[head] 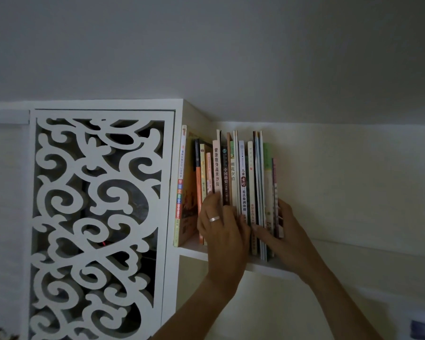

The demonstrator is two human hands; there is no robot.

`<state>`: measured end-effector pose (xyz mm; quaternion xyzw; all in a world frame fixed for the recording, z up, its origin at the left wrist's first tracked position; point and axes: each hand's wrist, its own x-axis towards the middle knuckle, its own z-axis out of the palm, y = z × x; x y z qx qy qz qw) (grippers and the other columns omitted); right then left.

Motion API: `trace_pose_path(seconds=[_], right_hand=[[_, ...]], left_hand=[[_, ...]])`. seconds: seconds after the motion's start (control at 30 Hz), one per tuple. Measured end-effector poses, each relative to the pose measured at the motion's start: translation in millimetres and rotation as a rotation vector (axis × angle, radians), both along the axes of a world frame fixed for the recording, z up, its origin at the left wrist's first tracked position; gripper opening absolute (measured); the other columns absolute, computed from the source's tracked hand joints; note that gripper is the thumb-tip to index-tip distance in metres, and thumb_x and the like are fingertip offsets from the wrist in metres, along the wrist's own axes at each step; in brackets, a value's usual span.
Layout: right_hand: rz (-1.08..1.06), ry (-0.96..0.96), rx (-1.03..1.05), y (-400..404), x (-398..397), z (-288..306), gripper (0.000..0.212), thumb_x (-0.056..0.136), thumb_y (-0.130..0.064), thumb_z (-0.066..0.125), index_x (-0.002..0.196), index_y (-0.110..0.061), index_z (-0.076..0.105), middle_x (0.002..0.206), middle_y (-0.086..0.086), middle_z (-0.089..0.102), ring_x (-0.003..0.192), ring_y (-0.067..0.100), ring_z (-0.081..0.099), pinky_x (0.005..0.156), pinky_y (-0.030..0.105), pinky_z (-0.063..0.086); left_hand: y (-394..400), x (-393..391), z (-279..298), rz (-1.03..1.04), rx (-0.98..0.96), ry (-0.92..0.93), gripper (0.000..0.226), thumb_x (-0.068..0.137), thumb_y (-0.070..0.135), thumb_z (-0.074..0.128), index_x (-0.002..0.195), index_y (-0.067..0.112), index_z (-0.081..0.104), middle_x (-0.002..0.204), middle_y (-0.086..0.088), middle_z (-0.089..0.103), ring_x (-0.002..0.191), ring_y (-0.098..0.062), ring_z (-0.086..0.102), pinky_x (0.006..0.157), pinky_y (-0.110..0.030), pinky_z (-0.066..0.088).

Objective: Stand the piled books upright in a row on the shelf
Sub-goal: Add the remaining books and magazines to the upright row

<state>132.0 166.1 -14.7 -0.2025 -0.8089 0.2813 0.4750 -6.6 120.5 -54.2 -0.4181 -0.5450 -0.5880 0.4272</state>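
Observation:
Several books [243,177] stand upright in a row on a white wall shelf [263,266] high on the wall. My left hand [219,224], with a ring on one finger, grips the lower spines of the books in the left middle of the row, around a pink-spined book [217,168]. My right hand [280,231] holds the right end of the row, with fingers behind the outermost thin book [275,192] and the thumb across the spines. A tall book [180,185] leans at the far left against the cabinet side.
A white cabinet with a carved scroll-pattern door [98,229] adjoins the shelf on the left. The shelf runs on to the right past the books along the pale wall [353,180]. The ceiling [231,57] lies close above.

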Motion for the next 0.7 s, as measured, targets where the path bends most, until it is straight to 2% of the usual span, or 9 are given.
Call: trace_pose_path(seconds=[0.07,0.13,0.27,0.33,0.4,0.47,0.53,0.63,0.7], right_hand=[[0.004,0.004,-0.003,0,0,0,0.085,0.078,-0.054,0.075,0.149,-0.045,0.029,0.136,-0.022,0.053,0.121,-0.002,0.055,0.097,0.021,0.047],[0.008,0.014,-0.01,-1,0,1,0.085,0.077,-0.054,0.075,0.148,-0.045,0.029,0.131,-0.027,0.053,0.114,-0.013,0.054,0.089,0.011,0.045],[0.0,0.02,-0.01,-4,0,3,0.079,0.076,-0.056,0.075,0.139,-0.052,0.028,0.12,-0.035,0.052,0.101,-0.03,0.051,0.072,0.003,0.045],[0.008,0.022,-0.009,-5,1,4,0.076,0.074,-0.057,0.074,0.135,-0.054,0.028,0.119,-0.035,0.052,0.1,-0.032,0.05,0.073,0.002,0.046],[0.018,0.031,-0.006,-5,1,3,0.075,0.074,-0.057,0.074,0.134,-0.055,0.03,0.121,-0.035,0.053,0.102,-0.03,0.052,0.073,-0.001,0.046],[0.03,0.045,-0.005,-4,0,2,0.072,0.078,-0.055,0.076,0.135,-0.054,0.033,0.124,-0.033,0.056,0.106,-0.025,0.055,0.076,-0.003,0.045],[0.032,0.054,0.006,-4,0,1,0.068,0.083,-0.049,0.077,0.136,-0.052,0.033,0.124,-0.033,0.057,0.107,-0.025,0.055,0.078,-0.003,0.044],[0.031,0.06,0.007,-4,1,2,0.069,0.086,-0.034,0.079,0.135,-0.047,0.032,0.116,-0.037,0.052,0.099,-0.033,0.05,0.073,-0.006,0.041],[0.03,0.058,0.014,-2,1,1,0.069,0.085,-0.035,0.08,0.135,-0.048,0.034,0.115,-0.036,0.053,0.099,-0.031,0.052,0.073,-0.005,0.042]], left_hand=[[1,0,1,0.045,0.002,0.018,0.013,0.101,0.023,0.058,0.107,0.012,0.062,0.148,-0.016,0.044,0.143,-0.032,0.039,0.116,-0.049,0.038],[-1,1,3,0.04,-0.013,0.011,0.026,0.102,0.03,0.051,0.11,0.01,0.066,0.145,-0.015,0.046,0.139,-0.03,0.041,0.115,-0.046,0.041],[-9,5,4,-0.048,0.011,0.027,0.029,0.1,0.029,0.054,0.113,0.006,0.063,0.135,-0.01,0.047,0.126,-0.019,0.045,0.106,-0.037,0.049],[-16,10,8,-0.178,-0.014,-0.029,0.021,0.1,0.029,0.053,0.113,0.013,0.056,0.122,-0.003,0.05,0.112,-0.009,0.05,0.095,-0.032,0.059],[-21,15,11,-0.258,-0.069,-0.126,0.017,0.099,0.034,0.044,0.11,0.021,0.046,0.109,0.001,0.055,0.097,-0.009,0.058,0.076,-0.031,0.065],[-23,19,13,-0.285,-0.115,-0.172,0.021,0.1,0.04,0.037,0.112,0.023,0.041,0.106,0.001,0.059,0.091,-0.011,0.064,0.068,-0.03,0.064],[-26,19,19,-0.27,-0.158,-0.169,0.023,0.104,0.038,0.041,0.117,0.02,0.045,0.11,-0.001,0.063,0.094,-0.012,0.067,0.071,-0.03,0.064],[-34,12,29,-0.284,-0.214,-0.171,0.012,0.104,0.022,0.054,0.115,0.018,0.053,0.114,-0.001,0.066,0.101,-0.012,0.068,0.082,-0.032,0.065],[-42,12,31,-0.266,-0.215,-0.16,0.008,0.101,0.022,0.057,0.108,0.02,0.054,0.107,0.001,0.066,0.095,-0.01,0.067,0.078,-0.031,0.064]])
